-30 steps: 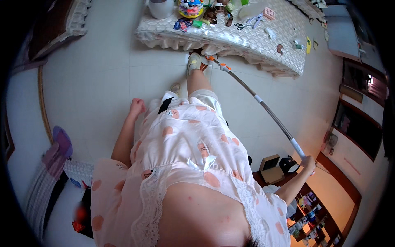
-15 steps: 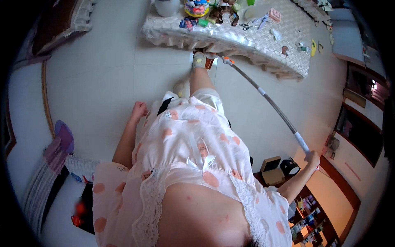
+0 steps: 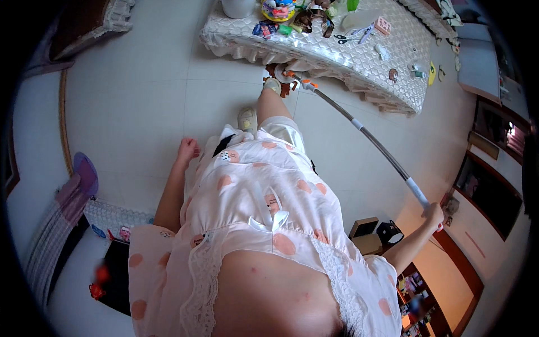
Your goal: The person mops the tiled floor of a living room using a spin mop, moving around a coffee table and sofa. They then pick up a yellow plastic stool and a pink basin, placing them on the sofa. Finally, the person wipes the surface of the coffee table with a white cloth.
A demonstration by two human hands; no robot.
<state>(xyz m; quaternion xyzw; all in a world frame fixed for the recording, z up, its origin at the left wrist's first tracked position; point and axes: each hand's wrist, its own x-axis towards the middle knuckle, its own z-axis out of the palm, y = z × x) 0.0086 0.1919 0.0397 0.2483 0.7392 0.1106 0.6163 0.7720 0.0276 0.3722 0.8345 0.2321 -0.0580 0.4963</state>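
Note:
My right hand (image 3: 433,213) grips the upper end of a long mop pole (image 3: 379,146) with steel sections, a pale grip and orange joints. Its round mop head (image 3: 282,73) rests low at the bed's ruffled skirt, beside my shoe (image 3: 272,85), with brown strips showing around it; part of it is hidden. My left hand (image 3: 188,149) hangs curled beside my polka-dot nightdress with nothing visible in it.
A bed (image 3: 393,90) in quilted cover holds toys, scissors and small items. Dark furniture (image 3: 78,33) stands at upper left on the tiled floor (image 3: 135,101). A shelving unit (image 3: 429,314), open box (image 3: 365,242) and purple curtain (image 3: 50,247) are near the lower sides.
My right hand and the upper pole have moved right. The bed appears shifted rightward in view. My left hand stays curled at my side.

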